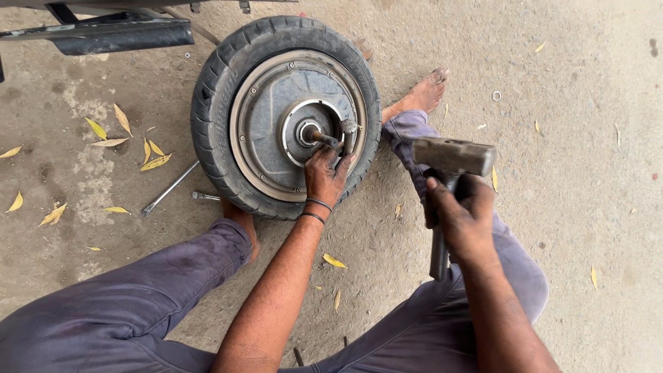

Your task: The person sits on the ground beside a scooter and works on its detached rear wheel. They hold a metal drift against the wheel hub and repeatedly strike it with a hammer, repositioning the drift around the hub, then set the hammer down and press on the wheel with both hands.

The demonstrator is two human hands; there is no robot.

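At the upper centre of the frame, 1 wheel (285, 116) is lying flat on the concrete floor (580, 228). The left hand (325, 175) is pinching a small metal tool (347, 135) against the axle (319, 136), fingers pressed together. The right hand (461, 215) is wrapping tightly around 1 hammer (450, 157), raised at centre right. Judging by this, striking is underway; the axle is still seated. 2 metal rods (170, 187) are lying at the left.
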